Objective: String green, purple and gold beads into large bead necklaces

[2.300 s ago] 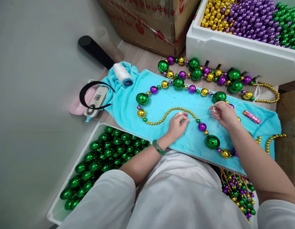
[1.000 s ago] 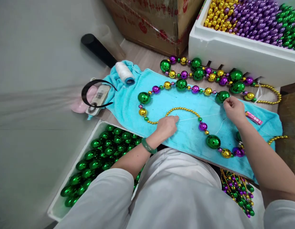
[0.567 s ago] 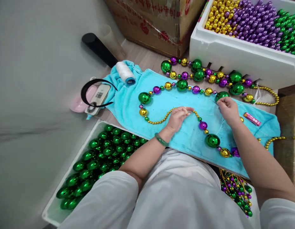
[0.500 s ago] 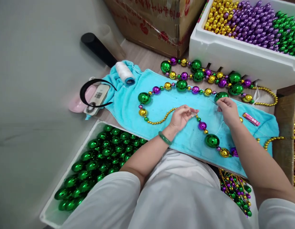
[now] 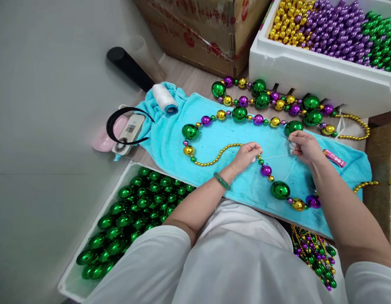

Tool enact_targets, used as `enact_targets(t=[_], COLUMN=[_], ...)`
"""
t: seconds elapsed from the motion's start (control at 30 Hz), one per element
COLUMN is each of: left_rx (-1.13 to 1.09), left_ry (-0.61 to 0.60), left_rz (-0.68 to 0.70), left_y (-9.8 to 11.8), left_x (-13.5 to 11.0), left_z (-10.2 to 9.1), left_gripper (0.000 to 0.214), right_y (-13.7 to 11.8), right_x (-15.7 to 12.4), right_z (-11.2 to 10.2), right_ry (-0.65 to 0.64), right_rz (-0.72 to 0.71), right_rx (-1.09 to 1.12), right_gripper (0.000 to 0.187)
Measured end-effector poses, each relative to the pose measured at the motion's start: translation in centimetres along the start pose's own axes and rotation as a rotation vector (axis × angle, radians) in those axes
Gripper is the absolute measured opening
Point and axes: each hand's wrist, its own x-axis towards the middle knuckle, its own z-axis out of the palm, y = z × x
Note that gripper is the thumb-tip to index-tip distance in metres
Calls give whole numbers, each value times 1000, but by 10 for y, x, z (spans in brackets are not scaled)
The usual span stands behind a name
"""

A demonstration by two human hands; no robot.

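A bead necklace [image 5: 239, 114] of green, purple and gold balls lies in a loop on a turquoise towel [image 5: 170, 135]. My left hand [image 5: 247, 154] is closed in a pinch at the end of the small gold beads [image 5: 214, 158], gripping a thin white thread [image 5: 274, 155]. My right hand [image 5: 304, 145] is closed on the same thread beside a large green ball [image 5: 293, 126]. The thread runs taut between both hands. A purple ball [image 5: 265, 170] and a green ball [image 5: 280, 190] lie just below the hands.
A white thread spool [image 5: 163, 97] rests on the towel's left end. A second finished necklace [image 5: 277, 101] lies behind. A white foam box [image 5: 309, 71] holds gold, purple and green beads. A tray of green balls [image 5: 132, 211] sits lower left. A pink lighter [image 5: 336, 157] lies at right.
My left hand moved right from the gold beads toward the purple ball, closing the gap to my right hand. My right hand stayed near the large green ball.
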Motion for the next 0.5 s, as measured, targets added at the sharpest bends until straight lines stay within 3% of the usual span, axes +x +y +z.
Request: enact_targets(t=[0.17,0.37,0.5], left_rx=[140,-2,-72], left_ry=[66,103,-6], left_rz=[2,-32,-56], left_y=[0,-2,3], left_x=[-3,2,3], left_z=[-4,0,5], left_gripper=[15,15,16], right_y=[5,7,-7], right_x=[0,-2,-11], right_z=[-7,3,25], right_ry=[47,138,-7], right_rz=[-2,-29,-106], right_rx=[1,-159,-203], right_gripper=[15,15,21])
